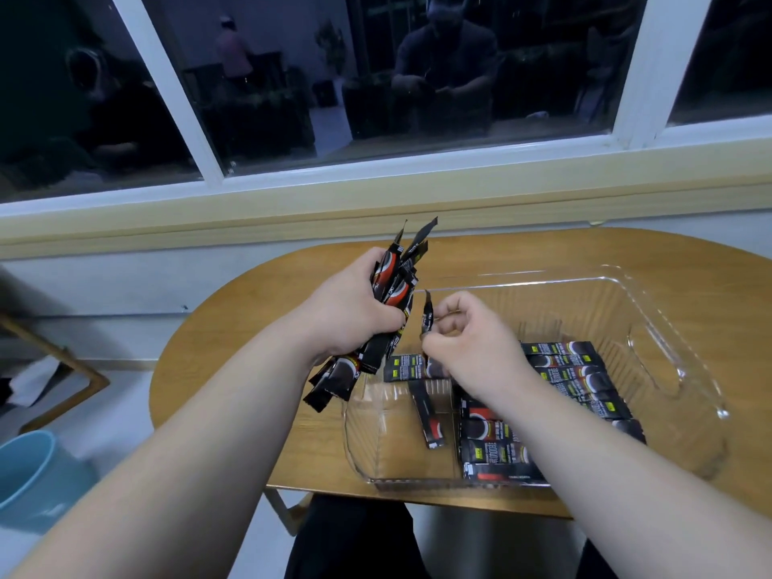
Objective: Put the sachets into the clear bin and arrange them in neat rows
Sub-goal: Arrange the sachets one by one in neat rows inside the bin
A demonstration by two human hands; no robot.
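My left hand (355, 307) grips a bundle of black stick sachets (401, 269) above the table, just left of the clear bin (651, 328). Their ends stick out above and below my fist. My right hand (468, 332) pinches a single black sachet (427, 315) over the bin's left part. Inside the bin, several sachets in rows (576, 369) lie flat on the right side and near the front. One loose sachet (428, 415) lies askew on the bin floor at the left.
The bin stands on an oval wooden table (234, 369) against a wall under a window. A blue bucket (29, 470) sits on the floor at the lower left. A gold metal frame (62, 361) stands left of the table.
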